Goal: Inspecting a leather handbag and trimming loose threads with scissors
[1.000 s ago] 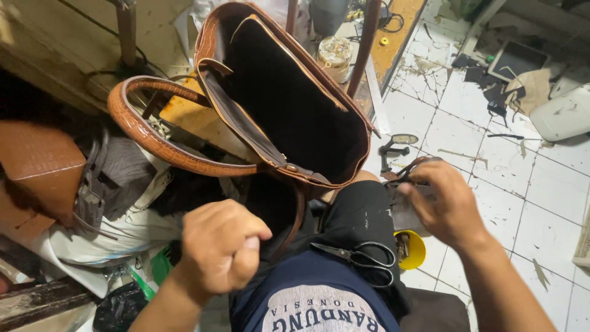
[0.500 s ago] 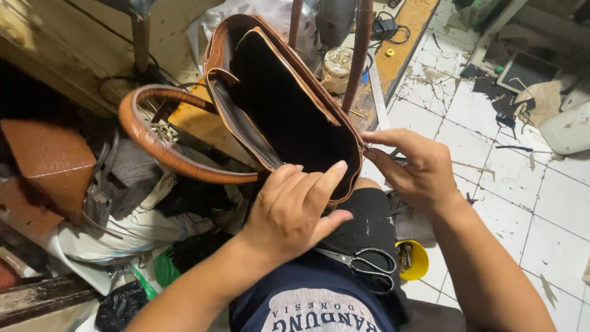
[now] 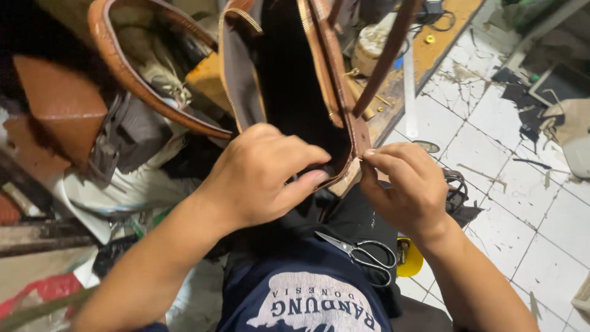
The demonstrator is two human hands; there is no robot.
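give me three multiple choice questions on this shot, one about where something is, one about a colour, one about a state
1. Where do the scissors lie?
A. on the person's lap
B. inside the bag
C. on the white floor tiles

2. What colour is the leather handbag?
A. black
B. brown
C. green

3. In what state is the handbag's top?
A. zipped shut
C. covered by a flap
B. open

Answers:
1. A, the scissors rest on the dark trousers just above the shirt.
2. B, its rim and straps are brown leather.
3. B, the zipper edges stand apart and show a dark inside, with the left hand at the near end of the opening and the right hand pinching the near corner of the rim.
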